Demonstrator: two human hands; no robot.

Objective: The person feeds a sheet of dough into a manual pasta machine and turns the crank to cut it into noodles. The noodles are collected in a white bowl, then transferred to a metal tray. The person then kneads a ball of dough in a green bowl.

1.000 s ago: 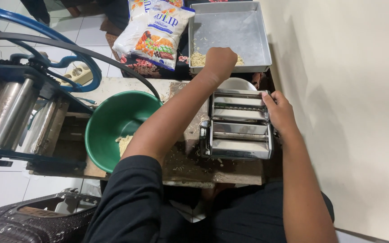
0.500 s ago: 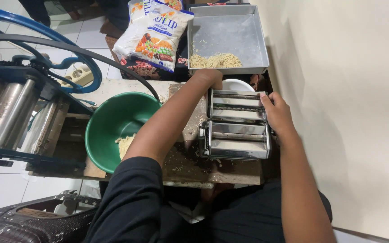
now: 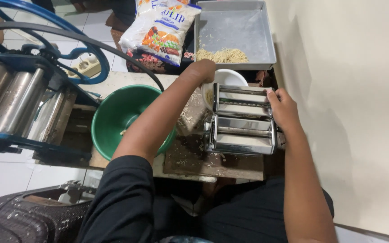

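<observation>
A small steel pasta machine stands on a wooden board in front of me. My right hand grips its right side, with the fingers curled over the top edge. My left arm reaches past the machine's left end. My left hand bends down into a white bowl behind the machine, and its fingers are hidden. Beyond the bowl sits a grey metal tray with a heap of cut noodles at its near edge.
A green basin sits under my left arm. A large roller machine with a blue wheel fills the left. A printed flour bag lies beside the tray. A cream wall stands close on the right.
My left hand has drawn back from the grey tray to the white bowl behind the machine. A heap of noodles now lies in the tray. My right hand stays on the machine's side.
</observation>
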